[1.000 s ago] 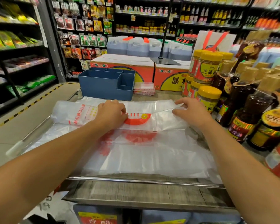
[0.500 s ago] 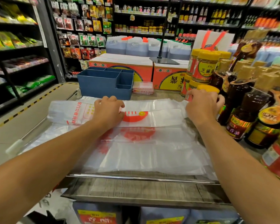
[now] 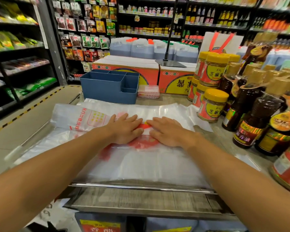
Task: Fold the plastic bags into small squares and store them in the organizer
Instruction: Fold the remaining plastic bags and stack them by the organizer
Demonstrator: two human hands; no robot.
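A clear plastic bag (image 3: 84,117) with red print lies folded lengthwise across a stack of flat plastic bags (image 3: 141,164) on the counter. My left hand (image 3: 124,128) and my right hand (image 3: 167,131) lie flat side by side on the middle of the folded bag, fingers straight and pressing down on the red logo. The blue organizer (image 3: 107,87) with several compartments stands behind the bags, left of centre; what I see of its inside holds nothing.
Yellow-lidded jars (image 3: 211,106) and dark sauce bottles (image 3: 254,118) crowd the counter's right side. Orange cartons (image 3: 129,71) and a small clear box (image 3: 148,91) sit behind the organizer. Store shelves line the aisle on the left. The counter's metal rail (image 3: 141,187) runs near me.
My right hand left the bag's right end by the jars and came to the middle beside my left hand. Both hands now press flat with straight fingers instead of curled ones.
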